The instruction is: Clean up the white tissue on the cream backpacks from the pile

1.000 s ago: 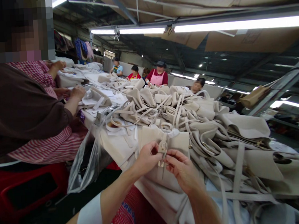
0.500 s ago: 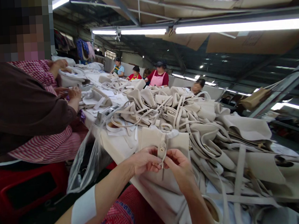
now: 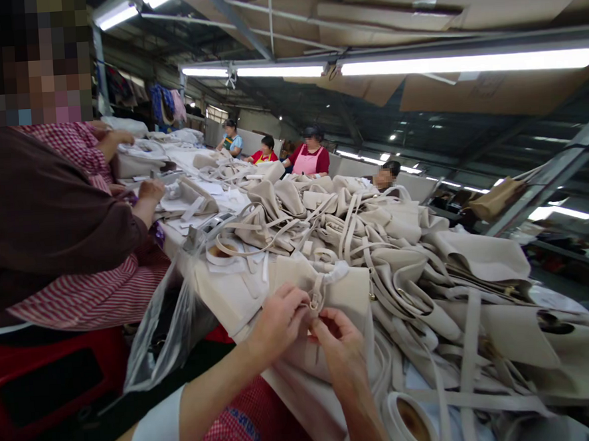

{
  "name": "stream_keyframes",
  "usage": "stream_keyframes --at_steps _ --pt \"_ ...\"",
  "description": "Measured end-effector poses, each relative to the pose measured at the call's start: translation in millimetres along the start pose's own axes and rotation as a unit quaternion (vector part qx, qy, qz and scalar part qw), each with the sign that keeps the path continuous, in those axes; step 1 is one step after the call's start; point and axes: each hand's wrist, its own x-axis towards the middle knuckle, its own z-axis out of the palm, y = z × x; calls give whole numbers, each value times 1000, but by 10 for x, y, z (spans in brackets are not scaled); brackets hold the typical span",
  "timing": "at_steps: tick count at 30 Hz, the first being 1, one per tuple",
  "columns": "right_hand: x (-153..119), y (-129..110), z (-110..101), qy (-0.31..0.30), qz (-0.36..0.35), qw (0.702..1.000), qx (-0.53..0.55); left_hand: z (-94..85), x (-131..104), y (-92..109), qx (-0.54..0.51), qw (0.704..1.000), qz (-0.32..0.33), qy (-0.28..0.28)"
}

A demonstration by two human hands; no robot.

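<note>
A beige handbag (image 3: 357, 295) lies in front of me near the table edge, its flap towards me. A short strap with a small metal buckle (image 3: 315, 300) hangs down the middle of the flap. My left hand (image 3: 279, 320) is closed at the buckle's left side, fingertips pinching the strap there. Just below and to the right, my right hand (image 3: 338, 343) pinches the lower part of the strap between thumb and fingers. The strap's tip is partly hidden by my fingers. White tissue (image 3: 336, 272) pokes out at the bag's top.
A heap of beige bags and straps (image 3: 374, 222) covers the table to the right and beyond. Tape rolls lie at the left (image 3: 222, 250) and front right (image 3: 411, 423). A clear plastic bag (image 3: 159, 335) hangs off the left edge. A co-worker in a brown sleeve (image 3: 74, 207) sits left.
My left hand has risen from below the strap to the buckle, its back now turned up. My right hand has shifted slightly down and left, still pinching the strap.
</note>
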Motion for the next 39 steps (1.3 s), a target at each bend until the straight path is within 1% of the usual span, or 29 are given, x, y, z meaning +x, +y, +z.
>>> stream_keyframes --at_steps 1,3,5,6,8,10,11,12,13,14,16,18,19,20,21,22,23,24,25,26,28,29,32,33,34,35,36,38,39 --pt "-4 -8 3 -2 3 1000 7 -4 -17 -9 53 998 42 -4" --pt "-12 -15 12 2 -10 1000 -2 3 -22 -12 113 987 112 -16" --pt "-21 -10 31 18 -52 997 -55 48 14 14 112 983 142 -2" --pt "-27 -4 44 28 -74 993 -89 84 43 34 88 987 132 15" --pt "-43 9 72 40 -89 987 -129 164 111 67 9 996 59 63" --pt "-67 6 88 31 -58 992 -108 220 169 74 -78 991 -43 101" --pt "-79 -6 85 21 -35 996 -81 227 187 68 -112 984 -83 107" --pt "-90 -25 74 9 -14 998 -54 219 197 58 -131 980 -105 105" --pt "-98 -50 56 -3 2 1000 -29 197 198 50 -130 982 -103 93" --pt "-103 -76 35 -10 12 1000 -13 164 195 45 -108 989 -76 71" --pt "-106 -108 -1 -13 0 1000 -19 90 187 55 -15 999 29 10" --pt "-119 -84 6 5 -60 995 -79 40 205 89 76 989 121 -46" --pt "-138 -50 30 16 -95 989 -116 29 230 108 94 985 136 -55" --pt "-166 -4 65 21 -122 982 -146 27 265 124 91 987 125 -41" --pt "-203 46 105 15 -132 978 -161 29 306 134 72 993 95 -8" --pt "-245 94 143 0 -122 980 -158 31 349 136 45 997 58 35" --pt "-286 134 171 -22 -94 985 -140 32 388 129 18 997 24 71" --pt "-323 162 183 -42 -58 991 -113 31 416 114 -7 996 -2 90" --pt "-350 177 177 -50 -25 995 -85 30 431 92 -31 995 -20 91" --pt "-368 182 155 -49 -1 997 -61 32 429 64 -59 995 -33 79" --pt "-382 185 86 -29 24 999 -33 53 380 5 -144 986 -74 41" --pt "-386 195 54 -16 31 999 -27 75 341 -22 -195 975 -106 20" --pt "-433 290 30 4 52 999 -11 174 227 -74 -326 918 -210 -78" --pt "-457 329 46 12 55 998 -8 209 209 -83 -358 897 -238 -105" --pt "-479 360 67 15 53 998 -11 241 209 -90 -384 879 -258 -114" --pt "-494 374 86 16 47 999 -19 268 225 -99 -405 867 -271 -101" --pt "-501 367 98 14 37 999 -34 288 257 -109 -417 863 -276 -71" --pt "-501 282 81 3 -8 996 -85 307 341 -136 -419 866 -272 -15" --pt "-503 213 43 -4 -43 992 -118 304 378 -150 -418 868 -270 -5"
